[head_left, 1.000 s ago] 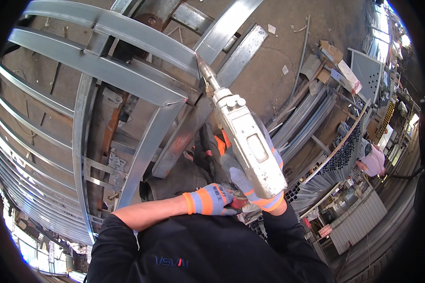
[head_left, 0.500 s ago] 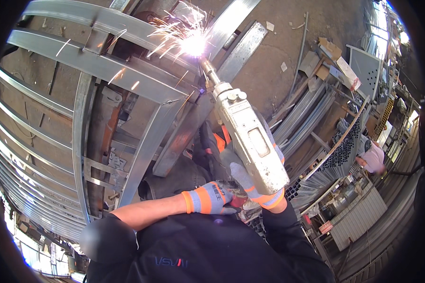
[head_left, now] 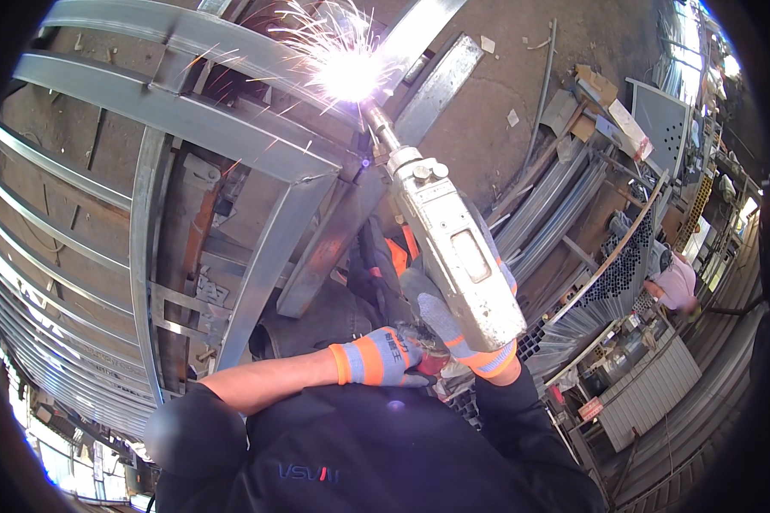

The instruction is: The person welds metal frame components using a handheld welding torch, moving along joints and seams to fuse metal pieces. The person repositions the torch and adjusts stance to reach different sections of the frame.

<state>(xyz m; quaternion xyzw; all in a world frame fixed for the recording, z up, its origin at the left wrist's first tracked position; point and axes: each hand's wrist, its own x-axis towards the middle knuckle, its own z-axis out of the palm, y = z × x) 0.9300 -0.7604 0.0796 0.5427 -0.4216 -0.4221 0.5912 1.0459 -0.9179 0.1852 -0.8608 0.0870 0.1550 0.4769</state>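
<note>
My right hand (head_left: 437, 312), in a grey and orange glove, wraps round a scuffed silver-white welding gun (head_left: 447, 235) from below; the gun's body hides most of its fingers. The copper-coloured nozzle (head_left: 379, 124) points up and away at a steel frame (head_left: 231, 128) of square tubes. A bright white glare (head_left: 351, 73) with flying sparks burns at its tip and hides the joint. My left hand (head_left: 378, 357), gloved alike, lies close to my body with its fingers curled, beside a small red part (head_left: 432, 363). What it grips is hidden.
Parallel bars (head_left: 60, 282) run along the left side. A loose steel tube (head_left: 441, 90) lies just beyond the nozzle. Long metal profiles (head_left: 547, 214), cardboard boxes (head_left: 597, 85) and stacked tubes (head_left: 607, 295) are on the right. A person in pink (head_left: 676, 282) is farther off to the right.
The glare at the nozzle has grown larger and the sparks now spray more upward. The gun and both hands have barely moved.
</note>
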